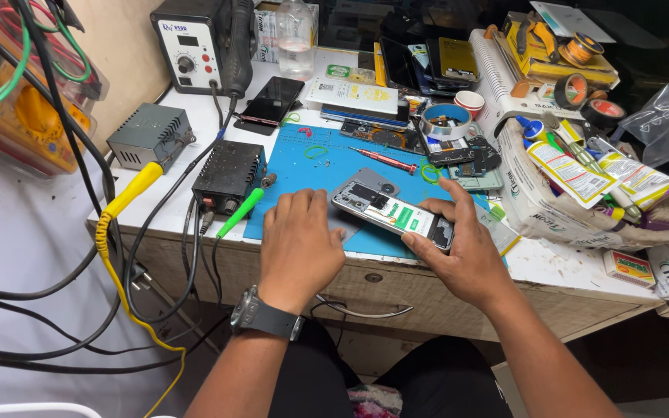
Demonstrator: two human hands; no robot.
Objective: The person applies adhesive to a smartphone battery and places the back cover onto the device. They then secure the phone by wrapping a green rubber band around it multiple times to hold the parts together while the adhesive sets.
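An opened smartphone lies on a blue work mat, its back off and its boards and green part showing. My right hand grips its near right end, fingers wrapped over the edge. My left hand, a dark watch on the wrist, rests palm down on the mat, fingertips touching the phone's left end. A grey back cover lies just behind the phone.
A red screwdriver lies on the mat. Two dark power boxes and a soldering station stand at the left with trailing cables. Phones, tape rolls, glue tubes and a white sack crowd the back and right.
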